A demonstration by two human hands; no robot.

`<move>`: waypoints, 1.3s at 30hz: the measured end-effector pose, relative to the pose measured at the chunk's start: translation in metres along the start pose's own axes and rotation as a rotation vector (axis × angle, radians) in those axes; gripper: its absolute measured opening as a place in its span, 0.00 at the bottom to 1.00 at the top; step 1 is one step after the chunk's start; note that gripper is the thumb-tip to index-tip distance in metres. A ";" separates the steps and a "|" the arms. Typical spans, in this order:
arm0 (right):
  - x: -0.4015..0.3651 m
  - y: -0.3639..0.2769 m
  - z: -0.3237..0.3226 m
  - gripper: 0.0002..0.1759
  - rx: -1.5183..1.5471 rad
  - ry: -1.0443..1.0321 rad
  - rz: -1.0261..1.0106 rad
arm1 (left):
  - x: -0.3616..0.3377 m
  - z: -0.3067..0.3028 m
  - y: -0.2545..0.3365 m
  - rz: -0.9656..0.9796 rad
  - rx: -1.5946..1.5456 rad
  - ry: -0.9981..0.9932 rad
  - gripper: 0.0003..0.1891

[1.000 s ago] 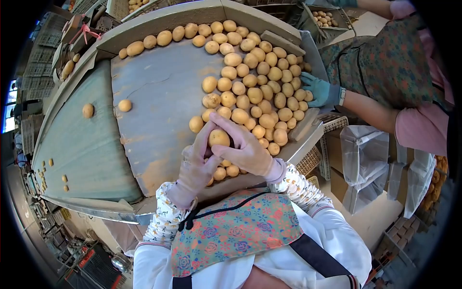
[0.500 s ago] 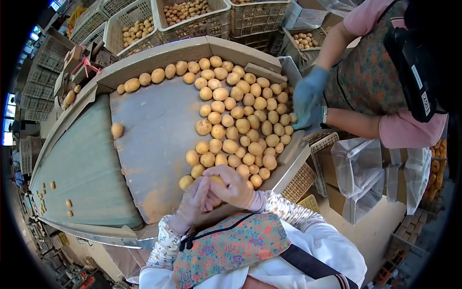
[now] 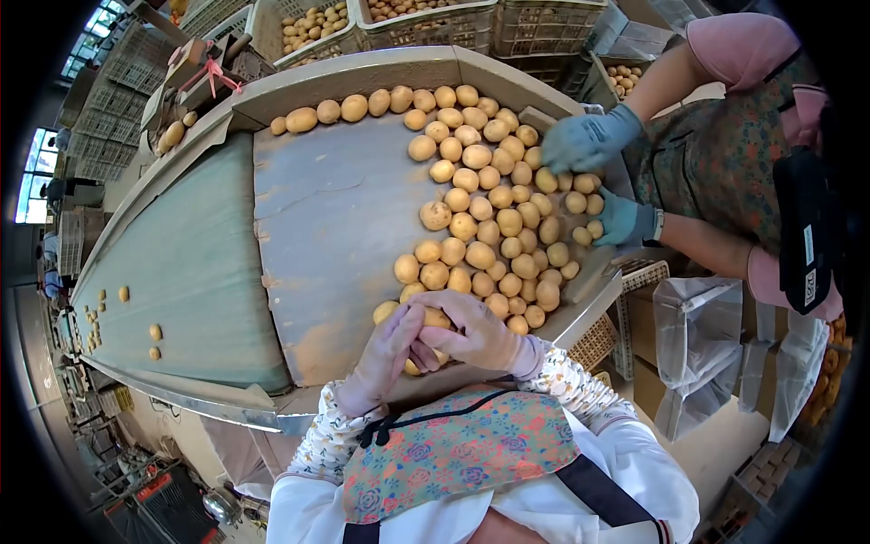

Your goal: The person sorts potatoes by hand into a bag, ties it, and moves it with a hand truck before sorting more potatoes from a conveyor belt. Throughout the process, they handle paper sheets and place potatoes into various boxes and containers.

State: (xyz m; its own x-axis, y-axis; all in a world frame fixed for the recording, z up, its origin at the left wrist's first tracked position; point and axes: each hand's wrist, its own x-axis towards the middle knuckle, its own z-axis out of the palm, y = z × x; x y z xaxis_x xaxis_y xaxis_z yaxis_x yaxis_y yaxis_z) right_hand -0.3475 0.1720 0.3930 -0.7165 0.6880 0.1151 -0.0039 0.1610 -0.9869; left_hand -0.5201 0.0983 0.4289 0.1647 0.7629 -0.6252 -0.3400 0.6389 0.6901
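Observation:
Both of my hands wear pale gloves and meet at the near edge of the sorting table (image 3: 340, 218). My right hand (image 3: 471, 331) curls over a potato (image 3: 436, 317), which shows between the hands. My left hand (image 3: 388, 349) presses its fingers together against the right one; what it holds, if anything, is hidden. Loose potatoes (image 3: 481, 208) cover the right part of the table, just beyond my hands.
A co-worker's blue-gloved hands (image 3: 594, 140) touch potatoes at the right. On the left lies a green conveyor belt (image 3: 181, 272) with several small potatoes. Crates (image 3: 426, 36) of potatoes stand behind, and plastic-lined boxes (image 3: 693, 335) at the right.
The view has shifted, so the table appears further right. The co-worker's hands have moved apart, one now over the potatoes. My hands remain together at the near edge.

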 end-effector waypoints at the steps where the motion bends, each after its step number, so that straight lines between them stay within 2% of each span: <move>1: 0.003 0.000 0.000 0.27 0.010 0.011 -0.054 | 0.000 -0.003 0.002 0.000 0.007 -0.003 0.26; 2: 0.008 -0.002 0.000 0.28 -0.058 0.006 -0.129 | -0.003 -0.006 0.002 0.018 -0.010 0.005 0.25; 5: 0.016 -0.015 0.007 0.30 -0.063 -0.052 0.000 | -0.010 -0.011 0.004 0.084 -0.025 0.076 0.25; 7: 0.024 -0.020 0.014 0.29 -0.156 0.041 -0.069 | -0.016 -0.011 0.009 0.145 0.005 0.190 0.25; 8: 0.029 -0.023 0.018 0.29 -0.200 0.089 -0.105 | -0.016 -0.021 -0.001 0.324 0.274 0.286 0.25; 9: 0.039 -0.042 0.016 0.27 -0.298 0.206 -0.334 | -0.013 -0.037 -0.017 0.502 0.546 0.378 0.25; 11: 0.066 -0.101 0.004 0.24 -0.488 0.441 -0.781 | -0.014 -0.042 -0.023 0.553 0.650 0.410 0.23; 12: 0.093 -0.122 -0.009 0.22 -0.616 0.540 -0.934 | -0.018 -0.035 -0.014 0.431 0.483 0.350 0.22; 13: 0.129 -0.132 -0.020 0.21 -0.753 0.575 -0.944 | -0.022 -0.026 -0.005 0.308 0.319 0.287 0.21; 14: 0.173 -0.137 -0.029 0.20 -0.890 0.569 -0.812 | -0.024 -0.022 0.000 0.183 0.159 0.226 0.21; 15: 0.217 -0.137 -0.038 0.19 -1.002 0.448 -0.479 | -0.021 -0.025 -0.012 0.166 0.181 0.166 0.20; 16: 0.242 -0.131 -0.045 0.18 -1.021 0.327 -0.238 | -0.022 -0.030 -0.026 0.153 0.344 0.072 0.20; 17: 0.248 -0.131 -0.050 0.17 -0.955 0.302 -0.262 | -0.024 -0.035 -0.031 0.143 0.511 -0.022 0.21; 19: 0.226 -0.087 -0.051 0.19 -0.784 0.401 -0.812 | -0.031 -0.033 -0.027 0.077 0.731 -0.081 0.24; 21: 0.184 -0.032 -0.069 0.22 -0.779 0.146 -0.471 | -0.030 -0.034 -0.033 -0.001 0.716 0.016 0.25; 23: 0.136 0.059 -0.070 0.29 -0.894 0.194 -0.164 | -0.029 -0.040 -0.031 0.187 0.894 0.059 0.26; 24: 0.112 0.094 -0.063 0.33 -0.965 0.215 -0.023 | -0.023 -0.054 -0.029 0.131 0.903 0.054 0.26; 25: 0.070 0.096 -0.037 0.36 -1.057 0.243 0.095 | -0.017 -0.065 -0.018 0.074 0.692 0.179 0.26; 26: 0.039 0.083 -0.018 0.39 -1.004 0.178 0.039 | -0.008 -0.077 -0.004 0.011 0.474 0.298 0.26; 27: 0.014 0.067 -0.004 0.41 -0.951 0.113 -0.015 | 0.008 -0.101 0.018 0.221 0.660 0.364 0.28; 28: -0.002 0.055 0.004 0.42 -0.911 0.013 -0.018 | 0.020 -0.122 0.052 0.596 1.557 0.551 0.31; 29: -0.015 0.044 0.009 0.43 -0.865 -0.086 -0.016 | 0.041 -0.135 0.075 0.634 1.638 0.833 0.37; 30: -0.021 0.039 0.008 0.39 -0.789 -0.030 -0.048 | 0.061 -0.150 0.094 0.602 1.817 0.976 0.36; 31: -0.023 0.040 0.003 0.37 -0.711 0.034 0.007 | 0.079 -0.157 0.105 0.570 1.992 1.118 0.35; 33: -0.027 0.044 -0.012 0.33 -0.561 0.163 0.116 | 0.106 -0.142 0.106 0.526 1.989 0.949 0.28; 34: -0.029 0.035 -0.014 0.28 -0.569 0.233 0.147 | 0.118 -0.135 0.107 0.506 1.986 0.865 0.25; 37: -0.043 0.034 -0.017 0.27 -0.499 0.195 0.136 | 0.162 -0.136 0.090 0.424 1.810 0.692 0.14; 38: -0.049 0.030 -0.016 0.26 -0.467 0.205 0.147 | 0.166 -0.139 0.083 0.564 1.815 0.688 0.08; 39: -0.055 0.030 -0.017 0.26 -0.479 0.213 0.155 | 0.159 -0.143 0.081 0.518 1.545 0.634 0.08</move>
State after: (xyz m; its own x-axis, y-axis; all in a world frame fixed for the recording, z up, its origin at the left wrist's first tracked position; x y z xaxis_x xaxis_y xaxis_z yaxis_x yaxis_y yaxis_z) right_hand -0.2966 0.1509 0.3592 -0.5259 0.8495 0.0415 0.4445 0.3161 -0.8382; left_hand -0.6537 0.2570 0.3329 -0.1504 0.9884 -0.0203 0.9439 0.1497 0.2943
